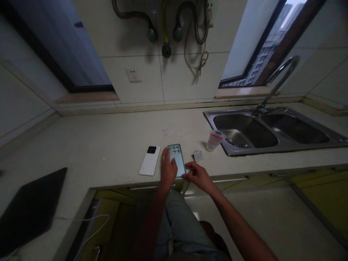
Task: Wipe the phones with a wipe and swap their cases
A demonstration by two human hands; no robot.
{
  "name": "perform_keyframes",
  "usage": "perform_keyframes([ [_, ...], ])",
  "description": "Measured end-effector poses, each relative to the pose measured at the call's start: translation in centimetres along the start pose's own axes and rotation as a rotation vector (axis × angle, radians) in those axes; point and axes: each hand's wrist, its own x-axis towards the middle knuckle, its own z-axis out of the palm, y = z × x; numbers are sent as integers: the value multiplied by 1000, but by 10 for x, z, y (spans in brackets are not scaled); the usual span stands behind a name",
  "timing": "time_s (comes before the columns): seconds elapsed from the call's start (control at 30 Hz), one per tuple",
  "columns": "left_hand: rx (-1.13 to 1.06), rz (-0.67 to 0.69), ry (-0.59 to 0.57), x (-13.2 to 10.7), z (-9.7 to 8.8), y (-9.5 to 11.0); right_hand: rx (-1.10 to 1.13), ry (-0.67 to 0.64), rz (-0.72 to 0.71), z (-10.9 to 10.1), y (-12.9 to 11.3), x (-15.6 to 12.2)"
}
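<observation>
A light teal phone [177, 156] lies face down on the pale counter [108, 145], camera cluster at its far end. My left hand [168, 169] rests on its left edge, fingers stretched along it and thumb pressing the back. My right hand [196, 174] is at the phone's near right corner, fingertips pinched against the edge. A white phone [150, 160] lies face down just left of my left hand, untouched.
A small packet [198, 155] and a tipped plastic cup [214, 140] lie right of the phones, beside a double steel sink [272, 131] with a tall faucet [277, 83]. A dark slab [29, 206] sits at the left. The counter's front edge is near my hands.
</observation>
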Motion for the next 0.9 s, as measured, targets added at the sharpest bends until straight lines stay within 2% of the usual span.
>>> perform_keyframes([
  [0.1,-9,14,29,1,-2,-4,-259,21,-193,-11,-11,2],
  [0.2,7,23,41,-1,-2,-6,-405,178,-319,-32,-20,8],
  [0.3,62,36,23,-4,0,-2,-539,270,-307,-54,-18,18],
  [0.43,101,50,-13,-6,4,2,-703,174,-243,-70,-6,33],
  [0.5,106,47,-23,-6,3,2,-656,166,-262,-72,-1,36],
  [0.57,85,32,-12,-5,1,2,-490,237,-267,-73,-1,35],
  [0.67,23,46,71,-5,-3,7,-161,323,-152,-72,-4,27],
  [0.8,-50,179,189,-15,-6,35,144,308,-26,-68,-9,17],
  [0.83,-94,184,175,-18,-5,44,175,317,-19,-66,-11,16],
  [0.9,-223,179,69,-24,-3,63,173,328,-32,-62,-15,13],
])
